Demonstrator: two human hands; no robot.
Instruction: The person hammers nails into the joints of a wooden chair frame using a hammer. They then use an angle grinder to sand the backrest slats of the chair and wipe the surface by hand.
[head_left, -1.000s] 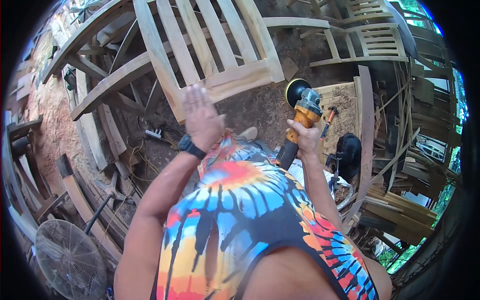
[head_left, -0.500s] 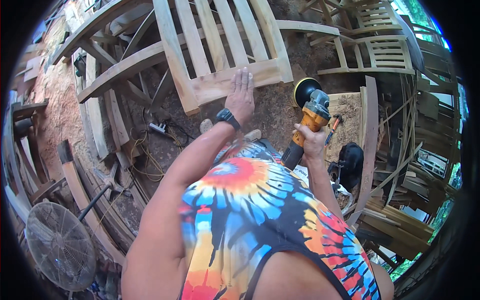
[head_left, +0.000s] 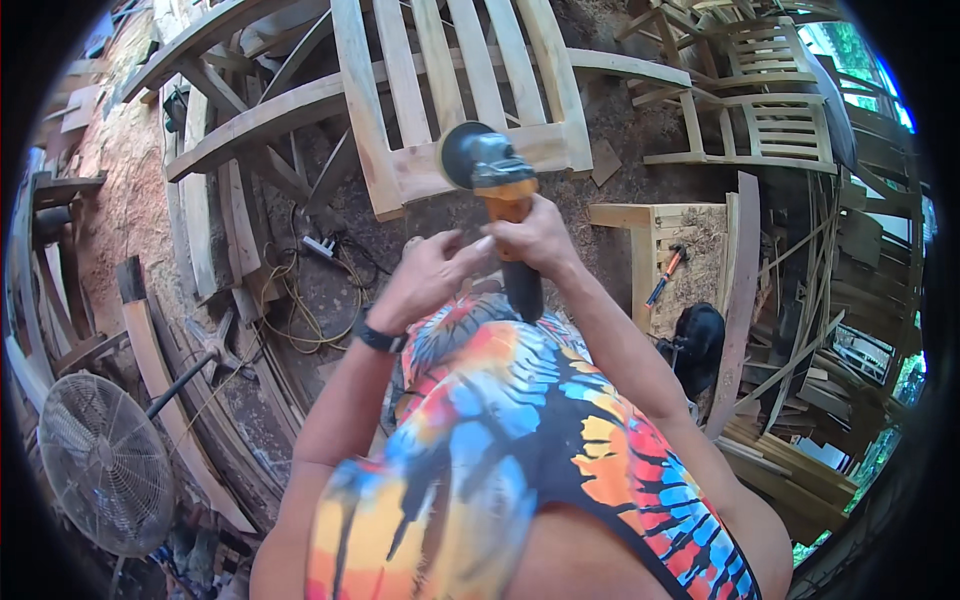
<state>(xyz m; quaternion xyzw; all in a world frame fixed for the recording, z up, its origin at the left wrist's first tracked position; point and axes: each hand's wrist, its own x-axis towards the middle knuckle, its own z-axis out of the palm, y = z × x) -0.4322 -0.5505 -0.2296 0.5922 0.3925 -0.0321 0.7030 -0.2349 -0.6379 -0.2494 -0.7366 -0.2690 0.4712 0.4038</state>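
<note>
My right hand (head_left: 540,236) is wrapped round the orange-and-black body of an angle grinder (head_left: 508,200). A round pad (head_left: 462,155) at its head overlaps the view of a pale wooden slatted backrest (head_left: 412,168), and I cannot tell whether the two touch. My left hand (head_left: 432,272), with a dark watch at the wrist, is close beside the grinder's left side, its fingers partly bent and apart, seemingly holding nothing. Long curved timbers (head_left: 270,125) run beneath the backrest.
A hammer (head_left: 668,275) with an orange-and-black handle lies on a dusty wooden box top (head_left: 690,235) at right. Unfinished chairs (head_left: 785,130) stand at far right. At lower left is a wire-caged fan (head_left: 105,465). A yellow cord (head_left: 300,325) and a power strip (head_left: 320,246) lie on the ground.
My left hand has come off the backrest's bottom rail and drawn back toward my body. My right hand has swung the grinder leftward, in front of the backrest.
</note>
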